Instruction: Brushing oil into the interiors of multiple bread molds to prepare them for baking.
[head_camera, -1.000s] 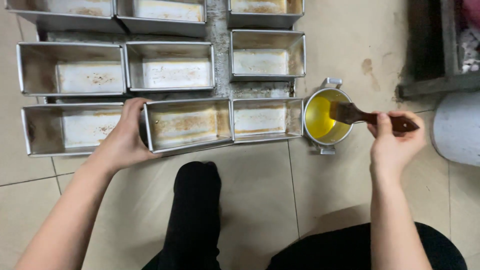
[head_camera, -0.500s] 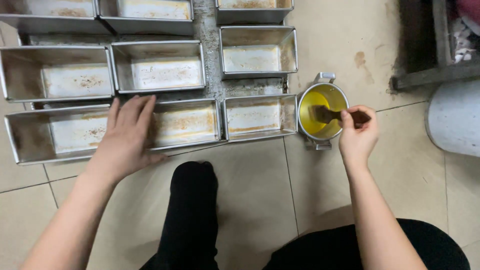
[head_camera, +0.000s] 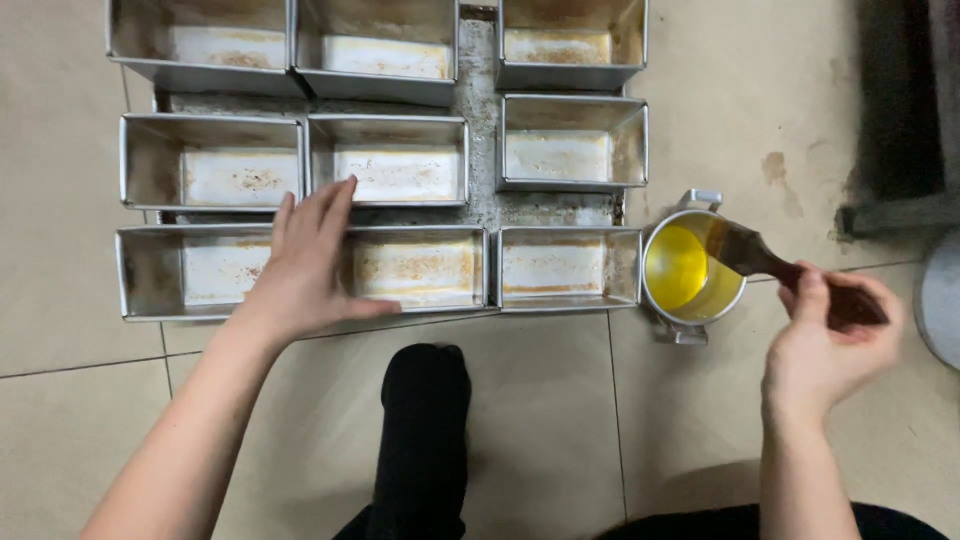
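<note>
My left hand (head_camera: 305, 270) lies flat, fingers spread, across the front row of metal loaf tins, over the seam between the left tin (head_camera: 170, 272) and the middle tin (head_camera: 425, 268). My right hand (head_camera: 830, 345) grips the dark wooden handle of a brush (head_camera: 775, 265). The brush's bristles rest against the rim of a small metal pot (head_camera: 690, 268) holding yellow oil, which stands on the floor to the right of the tins. Another front tin (head_camera: 568, 266) sits between the middle tin and the pot.
Several more empty loaf tins (head_camera: 572, 142) stand in rows on a stained metal sheet (head_camera: 480, 210) on the tiled floor. My dark-trousered knee (head_camera: 425, 420) is below the tins. A dark frame (head_camera: 895, 215) and a pale round object (head_camera: 945, 300) lie at the right.
My right hand has drawn the brush back up out of the oil toward the pot's right rim. My left hand has shifted slightly along the front tins.
</note>
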